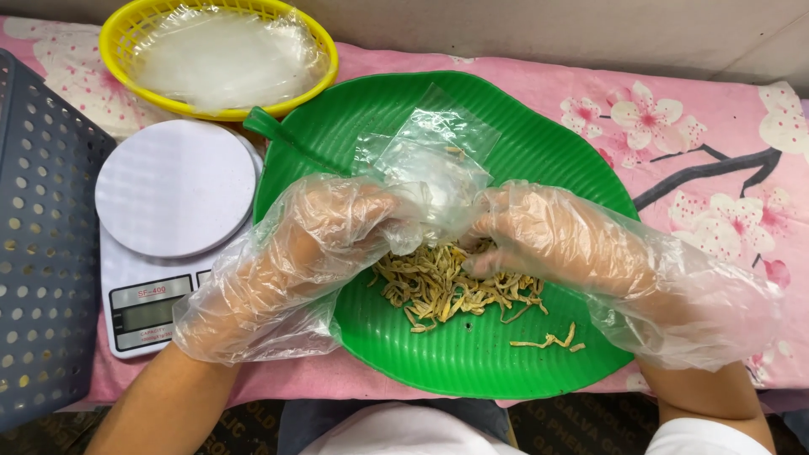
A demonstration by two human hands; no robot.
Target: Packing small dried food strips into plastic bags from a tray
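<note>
My left hand (324,240) and right hand (548,236), both gloved, pinch a small clear bag (434,164) over shredded strips (447,286) on the green leaf-shaped tray (522,126), near the surface's front edge.

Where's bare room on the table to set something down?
Free: the pink cloth right of the green tray, and the scale top. Tray's near rim below the strips is bare. Crowded: tray middle, where left hand and right hand hold the clear bag; the yellow basket is full.

Both hands gloved, forearms bare, reaching in from near edge. Left hand (324,232) curled, fingertips pinched together pointing right. Right hand (543,236) palm down, fingers bent, pointing left.
</note>
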